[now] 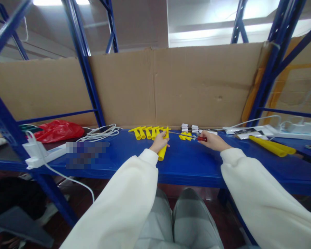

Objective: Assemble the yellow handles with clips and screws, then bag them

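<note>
My left hand [160, 141] is wrapped round a yellow plastic tube-shaped piece [162, 154], its open wide end toward me. In my right hand [213, 140] is a screwdriver [202, 139] with a red handle. Its long thin shaft points left, and the tip is at or close to the top of the yellow piece; contact is too small to tell. Several similar T-shaped yellow pieces [148, 132] lie in a row just left of my left hand. Between the hands, farther back, are small yellow parts [185, 136] beside stacked white-and-black items [189, 128].
Cardboard panels [181, 86] close off the back of the blue table [189, 166]. At left are a coiled white cable [103, 131], a red plastic bag [60, 130] and a power strip [48, 155]. Two yellow tubes [269, 146] and another power strip [298, 129] lie at right.
</note>
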`<state>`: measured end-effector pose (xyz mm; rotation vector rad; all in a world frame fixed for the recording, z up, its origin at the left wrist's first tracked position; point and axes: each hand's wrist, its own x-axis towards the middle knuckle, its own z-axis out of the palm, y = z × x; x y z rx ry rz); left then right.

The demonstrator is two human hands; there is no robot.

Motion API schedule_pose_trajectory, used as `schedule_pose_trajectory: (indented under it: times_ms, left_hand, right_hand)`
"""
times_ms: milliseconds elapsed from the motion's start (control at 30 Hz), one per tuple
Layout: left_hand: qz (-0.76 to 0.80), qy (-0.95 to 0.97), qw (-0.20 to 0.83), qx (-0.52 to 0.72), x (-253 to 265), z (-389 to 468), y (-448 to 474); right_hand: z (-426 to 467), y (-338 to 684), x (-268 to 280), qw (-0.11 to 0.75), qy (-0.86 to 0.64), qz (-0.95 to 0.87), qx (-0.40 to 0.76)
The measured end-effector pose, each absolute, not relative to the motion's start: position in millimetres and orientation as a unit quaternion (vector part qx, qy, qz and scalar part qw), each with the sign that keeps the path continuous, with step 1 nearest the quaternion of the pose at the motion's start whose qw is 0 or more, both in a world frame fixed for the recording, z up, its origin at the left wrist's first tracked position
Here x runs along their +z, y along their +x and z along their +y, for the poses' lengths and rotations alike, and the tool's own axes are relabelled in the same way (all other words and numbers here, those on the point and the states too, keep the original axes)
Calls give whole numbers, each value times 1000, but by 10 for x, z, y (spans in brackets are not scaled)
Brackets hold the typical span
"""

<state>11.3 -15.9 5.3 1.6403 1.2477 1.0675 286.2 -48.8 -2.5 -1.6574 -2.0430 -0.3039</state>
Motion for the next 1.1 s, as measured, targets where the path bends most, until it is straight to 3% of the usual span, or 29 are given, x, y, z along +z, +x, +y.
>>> schedule_pose_trajectory:
  times_ms: [267, 700, 1100]
  left_hand:
    - [495, 650, 394, 421, 61, -165, 107]
    - [492, 648, 400, 422, 33, -125, 106]
    - [491, 636, 406, 435, 46, -135, 109]
  right_hand:
    - [-480, 2825, -16, 210, -606, -762, -89]
    - [-461, 2876, -45, 233, -581, -770, -122]
    - [-416, 2864, -66, 210, -581, -785, -41]
